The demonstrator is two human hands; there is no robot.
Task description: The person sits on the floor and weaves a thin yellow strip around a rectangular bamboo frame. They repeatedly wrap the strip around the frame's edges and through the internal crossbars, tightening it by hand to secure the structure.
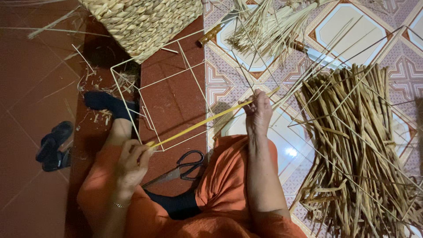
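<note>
A long yellow straw strand (207, 120) runs taut between both hands. My left hand (132, 163) pinches its near end just where it meets the lower corner of a white wire frame (145, 83). My right hand (257, 112) grips the far end above the patterned floor tiles. The wire frame rests on the red floor by my knee, leaning toward a woven basket (145, 22).
Black scissors (183, 167) lie on my orange-clad lap. A large pile of dried straw strands (361, 145) covers the tiles at right. A smaller straw bundle (269, 26) and a wooden-handled knife (211, 34) lie at the top. A dark sandal (55, 145) sits at left.
</note>
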